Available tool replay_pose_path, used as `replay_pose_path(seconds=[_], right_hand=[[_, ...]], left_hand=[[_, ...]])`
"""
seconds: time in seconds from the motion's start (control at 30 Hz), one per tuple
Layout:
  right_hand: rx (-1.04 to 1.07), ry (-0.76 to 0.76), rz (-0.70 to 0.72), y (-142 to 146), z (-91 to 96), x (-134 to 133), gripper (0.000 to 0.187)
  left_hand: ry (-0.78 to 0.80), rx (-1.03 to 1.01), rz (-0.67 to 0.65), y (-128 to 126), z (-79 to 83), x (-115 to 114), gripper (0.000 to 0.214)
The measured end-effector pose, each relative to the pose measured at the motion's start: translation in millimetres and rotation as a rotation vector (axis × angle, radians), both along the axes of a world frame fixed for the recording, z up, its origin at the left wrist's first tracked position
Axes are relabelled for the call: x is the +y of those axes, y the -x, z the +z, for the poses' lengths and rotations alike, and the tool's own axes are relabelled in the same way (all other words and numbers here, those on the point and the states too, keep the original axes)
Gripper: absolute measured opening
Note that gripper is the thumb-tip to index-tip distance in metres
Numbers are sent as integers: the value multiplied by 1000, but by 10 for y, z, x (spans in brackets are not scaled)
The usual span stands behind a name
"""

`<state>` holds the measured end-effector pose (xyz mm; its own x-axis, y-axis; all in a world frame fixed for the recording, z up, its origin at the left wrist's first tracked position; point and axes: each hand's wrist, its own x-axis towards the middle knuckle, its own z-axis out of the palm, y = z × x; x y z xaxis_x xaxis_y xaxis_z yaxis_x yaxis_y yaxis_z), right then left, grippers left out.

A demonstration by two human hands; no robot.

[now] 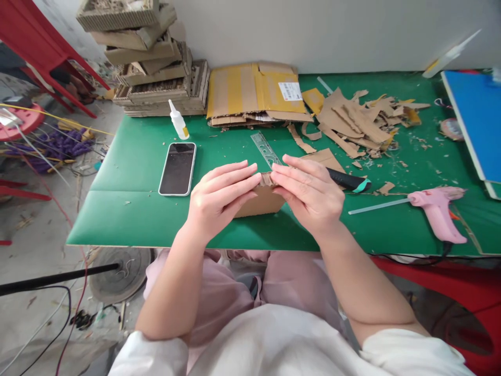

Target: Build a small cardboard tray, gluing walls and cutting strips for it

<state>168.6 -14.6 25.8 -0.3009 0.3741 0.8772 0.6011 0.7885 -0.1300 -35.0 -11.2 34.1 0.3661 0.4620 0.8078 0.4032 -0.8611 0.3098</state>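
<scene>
A small brown cardboard box (260, 202) stands on the green table top (117, 209) in front of me. My left hand (222, 196) is closed over its upper left side, fingers pressed together. My right hand (309, 193) grips the upper right side the same way, its fingertips close to the left ones. Part of the top edge shows between them; the hands hide the rest. Just behind lies a clear plastic ruler (264, 147). Beyond my right hand is a black utility knife (347, 180) with a teal end, by a flat cardboard piece (324, 157).
A phone (177, 169) and a glue bottle (179, 124) are at left. Behind them rise stacked cardboard trays (156, 78) and a flattened carton (250, 94). Cardboard scraps (352, 120), a pink glue gun (436, 209) and a blue board (477, 120) occupy the right.
</scene>
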Motion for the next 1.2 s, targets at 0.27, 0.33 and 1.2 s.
replay_pose_path(seconds=[0.27,0.33,1.2], right_hand=[[-23,7,-15,-18,18,-37,30],[-47,-6,-17,-3,48,-45,31],[-29,-119,-53,249,34,-27,18]], left_hand=[[62,-7,40,114,-16,-44,41],[74,-39,13,110,-33,-49,38],[117,-103,21,68,-67,-80,41]])
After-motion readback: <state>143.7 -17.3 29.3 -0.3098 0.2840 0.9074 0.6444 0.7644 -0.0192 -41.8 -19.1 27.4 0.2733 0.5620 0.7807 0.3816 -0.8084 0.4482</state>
